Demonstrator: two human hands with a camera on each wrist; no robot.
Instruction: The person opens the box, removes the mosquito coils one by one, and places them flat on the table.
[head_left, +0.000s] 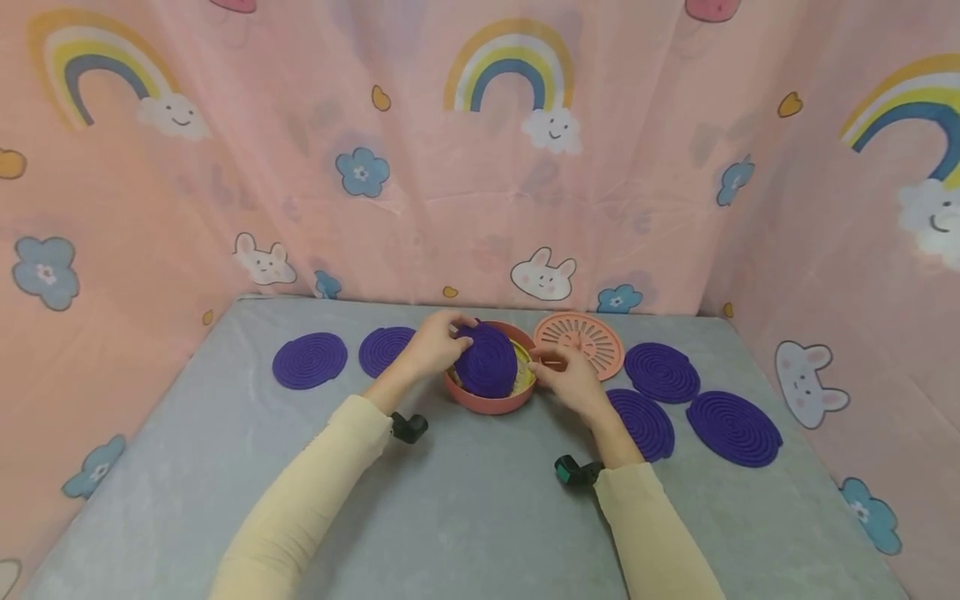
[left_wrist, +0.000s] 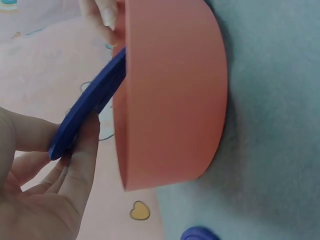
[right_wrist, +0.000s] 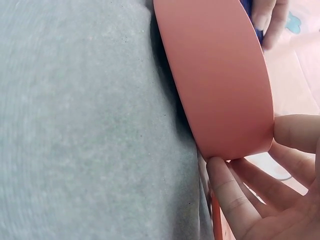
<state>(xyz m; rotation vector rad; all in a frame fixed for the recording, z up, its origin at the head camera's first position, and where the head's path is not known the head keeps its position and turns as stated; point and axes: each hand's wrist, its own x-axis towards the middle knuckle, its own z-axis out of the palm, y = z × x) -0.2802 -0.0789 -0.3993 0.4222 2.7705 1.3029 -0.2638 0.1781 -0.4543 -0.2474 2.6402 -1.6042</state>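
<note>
In the head view my left hand [head_left: 438, 342] pinches a purple mosquito coil [head_left: 487, 360] by its edge, thumb on one face and fingers on the other. The left wrist view shows this coil [left_wrist: 90, 102] tilted, its far edge down inside a round coral-coloured coil box [left_wrist: 175, 95]. Something yellow lines the inside of the box [head_left: 491, 406]. At the right side of the box my right hand [head_left: 570, 379] holds its wall, thumb at the rim and fingertips on the outside, as the right wrist view shows [right_wrist: 272, 185].
A slotted coral lid [head_left: 611, 354] lies just right of the box. Two more purple coils, a far-left coil [head_left: 310, 360] and a nearer coil [head_left: 384, 350], lie to the left. Several others, among them a front-right coil [head_left: 735, 429], lie to the right on the grey tabletop [head_left: 465, 517].
</note>
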